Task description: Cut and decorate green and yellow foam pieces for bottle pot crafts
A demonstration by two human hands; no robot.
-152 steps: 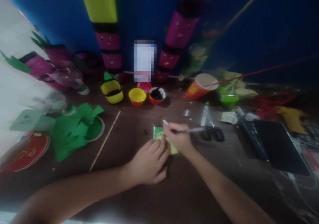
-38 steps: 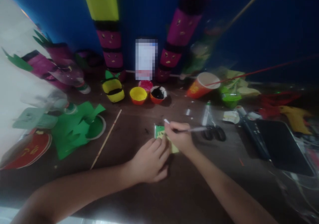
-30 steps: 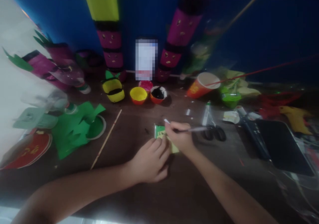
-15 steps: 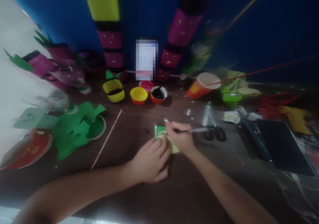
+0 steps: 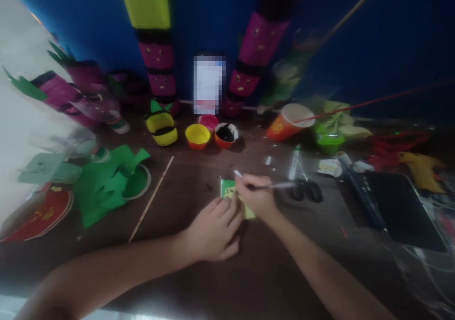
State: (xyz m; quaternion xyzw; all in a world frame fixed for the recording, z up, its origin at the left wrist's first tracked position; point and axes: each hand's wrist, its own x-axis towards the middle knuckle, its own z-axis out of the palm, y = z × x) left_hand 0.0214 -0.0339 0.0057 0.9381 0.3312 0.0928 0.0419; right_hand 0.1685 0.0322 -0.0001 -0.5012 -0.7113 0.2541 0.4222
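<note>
At the middle of the table lies a small piece of yellow paper with a green piece at its far left side. My left hand is closed, its bent fingers pressing on the yellow paper. Just right of it, my right hand is pinched round a slim stick, perhaps a paintbrush, which points right with a pale end. A tiny white strip shows at the right thumb and fingertip. Black-handled scissors lie beyond the stick's end. What the left fingertips cover is hidden.
Small cups of yellow and black paint stand ahead. On the left are green cut sheets and a thin wooden stick. A paper cup and a black tablet are on the right.
</note>
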